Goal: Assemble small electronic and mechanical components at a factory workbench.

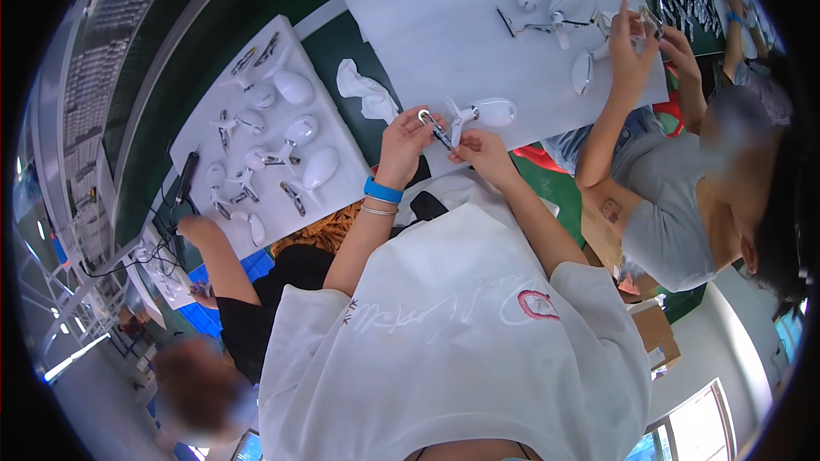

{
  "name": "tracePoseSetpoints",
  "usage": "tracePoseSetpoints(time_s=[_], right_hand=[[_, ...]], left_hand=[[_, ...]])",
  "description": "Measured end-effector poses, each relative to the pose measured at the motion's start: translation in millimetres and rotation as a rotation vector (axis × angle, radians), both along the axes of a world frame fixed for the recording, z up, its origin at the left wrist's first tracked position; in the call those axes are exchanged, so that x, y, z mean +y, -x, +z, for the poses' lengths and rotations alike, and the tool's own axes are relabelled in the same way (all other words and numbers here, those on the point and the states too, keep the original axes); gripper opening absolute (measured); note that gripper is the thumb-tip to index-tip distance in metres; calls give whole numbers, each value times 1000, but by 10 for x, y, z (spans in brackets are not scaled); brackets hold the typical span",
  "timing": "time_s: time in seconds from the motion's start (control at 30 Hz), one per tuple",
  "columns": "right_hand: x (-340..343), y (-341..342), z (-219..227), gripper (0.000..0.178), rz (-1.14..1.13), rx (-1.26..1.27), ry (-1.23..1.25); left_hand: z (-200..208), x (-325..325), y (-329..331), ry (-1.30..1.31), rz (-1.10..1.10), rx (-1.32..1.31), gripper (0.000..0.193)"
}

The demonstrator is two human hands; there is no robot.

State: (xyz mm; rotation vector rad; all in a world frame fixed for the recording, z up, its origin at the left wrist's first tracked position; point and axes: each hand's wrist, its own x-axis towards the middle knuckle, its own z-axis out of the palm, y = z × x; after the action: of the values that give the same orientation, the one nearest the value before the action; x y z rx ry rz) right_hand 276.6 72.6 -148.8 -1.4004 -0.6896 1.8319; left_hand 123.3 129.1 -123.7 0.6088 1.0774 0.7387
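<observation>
Close in front of my body, my left hand [405, 148] is closed round a slim chrome part [436, 131] with a rounded end. My right hand [483, 156] pinches near the lower end of this part, beside a white forked bracket [462, 122]; whether its fingers hold the chrome part or the bracket is hard to tell. Just beyond my right hand, a white oval piece [495, 112] lies on the white-covered table [436, 43], and the bracket appears joined to it.
To the left, a white board [278, 175] bears several white oval pieces with chrome parts. A black screwdriver-like tool [187, 177] is near a co-worker's hand [198, 229]. Crumpled white cloth [366, 90] lies between tables. At right, a co-worker's hands [636, 47] handle a small part.
</observation>
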Motion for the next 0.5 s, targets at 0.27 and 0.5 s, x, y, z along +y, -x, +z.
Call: tracePoseSetpoints(time_s=[0.27,0.5], right_hand=[[1,-4,-1,14,3,22,-18],[-6,-37,-10,14,-34,41,-50]], left_hand=[[-1,-1,10,-36,-15,-59,34],[81,80,4,63,-2,-84,27]])
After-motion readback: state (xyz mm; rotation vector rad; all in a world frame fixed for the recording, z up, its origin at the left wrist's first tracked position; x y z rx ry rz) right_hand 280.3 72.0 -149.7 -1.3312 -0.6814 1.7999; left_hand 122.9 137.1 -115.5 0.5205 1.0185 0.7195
